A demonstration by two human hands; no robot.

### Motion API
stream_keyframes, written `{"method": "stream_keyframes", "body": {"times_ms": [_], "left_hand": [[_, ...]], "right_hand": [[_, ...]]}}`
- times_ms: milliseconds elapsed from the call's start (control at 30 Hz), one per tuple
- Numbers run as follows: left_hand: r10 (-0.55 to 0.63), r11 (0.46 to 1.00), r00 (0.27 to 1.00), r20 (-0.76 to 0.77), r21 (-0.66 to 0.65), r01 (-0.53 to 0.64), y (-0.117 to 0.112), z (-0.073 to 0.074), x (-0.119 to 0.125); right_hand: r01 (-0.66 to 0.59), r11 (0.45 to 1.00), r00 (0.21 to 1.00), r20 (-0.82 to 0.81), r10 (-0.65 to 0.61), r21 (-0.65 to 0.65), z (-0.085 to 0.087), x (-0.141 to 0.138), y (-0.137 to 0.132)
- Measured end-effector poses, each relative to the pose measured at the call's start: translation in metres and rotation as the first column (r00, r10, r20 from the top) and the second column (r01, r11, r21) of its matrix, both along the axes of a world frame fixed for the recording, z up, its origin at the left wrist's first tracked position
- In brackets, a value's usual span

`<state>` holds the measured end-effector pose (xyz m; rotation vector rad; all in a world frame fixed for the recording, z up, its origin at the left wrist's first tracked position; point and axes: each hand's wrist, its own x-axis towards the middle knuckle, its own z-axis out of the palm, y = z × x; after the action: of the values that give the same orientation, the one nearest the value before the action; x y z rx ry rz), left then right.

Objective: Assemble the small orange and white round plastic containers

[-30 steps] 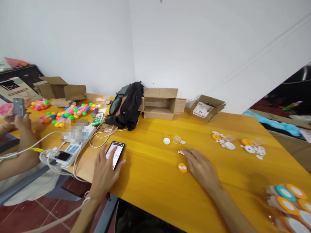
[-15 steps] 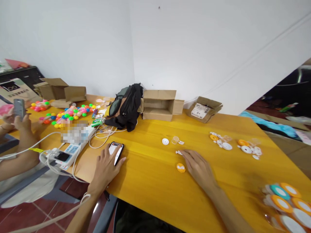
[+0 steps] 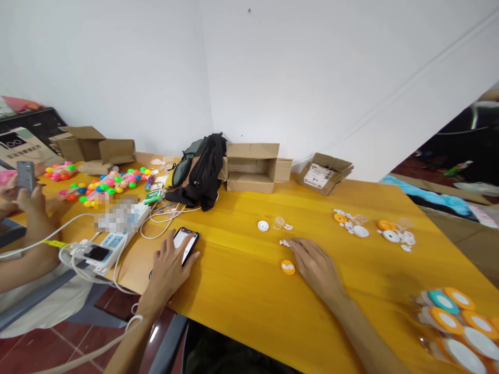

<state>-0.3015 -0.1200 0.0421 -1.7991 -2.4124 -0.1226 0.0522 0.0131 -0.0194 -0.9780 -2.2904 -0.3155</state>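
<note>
Left hand lies open on a black rectangular smartphone; right hand rests flat, fingers empty, beside a round orange plastic disc.

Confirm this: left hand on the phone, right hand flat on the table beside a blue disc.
Wrong colour: the head view shows the disc beside the right hand is orange. The rest holds: left hand on the phone, right flat on the table.

Light: bright, even
Shadows: soft, right of left hand
Edges: stretched; discs blurred
Patch: pixelated, left
</note>
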Motion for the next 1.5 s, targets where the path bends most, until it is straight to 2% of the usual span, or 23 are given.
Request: {"method": "stream_keyframes", "body": {"times_ms": [367, 733, 900, 1167, 1333, 1500], "left_hand": [[0.004, 1.000, 0.999, 0.049, -0.014, -0.003, -0.002, 0.005, -0.001], [-0.016, 0.998, 0.987, 0.159, 0.070, 0.005, -0.046, -0.013, -0.021], [-0.061, 0.987, 0.979, 0.196, 0.160, 0.029, -0.060, -0.019, -0.024], [-0.082, 0.958, 0.974, 0.213, 0.285, 0.018, -0.064, -0.018, -0.012], [-0.090, 0.960, 0.971, 0.222, 0.280, 0.025, -0.067, -0.021, -0.009], [-0.103, 0.973, 0.968, 0.229, 0.226, 0.050, -0.058, -0.014, -0.014]], "right_hand": [[0.011, 1.000, 1.000, 0.005, -0.011, 0.003, 0.001, -0.001, -0.001], [-0.005, 1.000, 1.000, -0.007, 0.005, 0.008, 0.001, 0.000, 0.000], [-0.016, 1.000, 1.000, -0.014, 0.016, 0.020, 0.003, 0.000, 0.001], [-0.011, 1.000, 1.000, -0.023, 0.010, -0.027, -0.001, 0.001, 0.004], [-0.004, 1.000, 1.000, -0.020, 0.004, 0.006, 0.001, 0.000, 0.005], [-0.026, 0.999, 0.999, -0.025, 0.027, 0.042, 0.002, -0.001, 0.006]]}}
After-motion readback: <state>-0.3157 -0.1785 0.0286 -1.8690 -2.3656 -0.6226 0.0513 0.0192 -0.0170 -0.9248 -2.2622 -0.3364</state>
